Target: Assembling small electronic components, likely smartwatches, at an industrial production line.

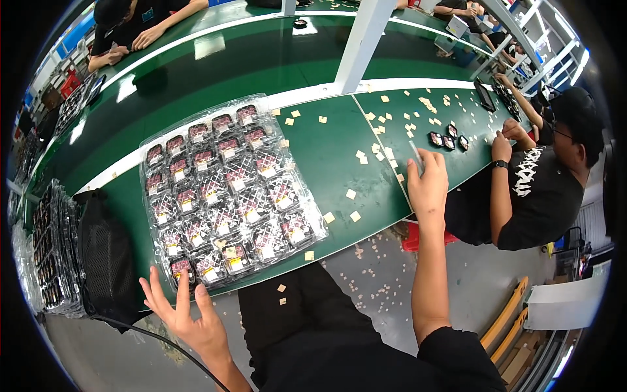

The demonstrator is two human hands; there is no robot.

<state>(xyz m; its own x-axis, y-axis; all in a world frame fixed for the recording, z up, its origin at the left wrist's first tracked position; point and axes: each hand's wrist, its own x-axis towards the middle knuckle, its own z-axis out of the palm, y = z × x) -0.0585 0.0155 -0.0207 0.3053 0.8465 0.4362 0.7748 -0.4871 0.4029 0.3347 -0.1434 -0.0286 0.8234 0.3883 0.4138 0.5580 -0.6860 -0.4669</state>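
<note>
A clear plastic tray (318,222) lies on the green table in front of me, filled with rows of small black cases (212,189) that carry patterned labels. My left hand (189,317) is at the tray's near left corner, fingers spread, the fingertips over or against a case there; contact is hard to tell. To the right of the tray, my right hand (429,189) is raised above the table's near edge. Between its thumb and fingers is a thin, pale, see-through strip (415,155), whose exact kind I cannot make out.
Small yellowish paper squares (351,194) are scattered over the table (385,215). On the left stand a black mesh bag (108,255) and stacked filled trays (52,248). A co-worker (548,170) sits at right near several loose black cases (450,140). A white post (362,46) rises beyond.
</note>
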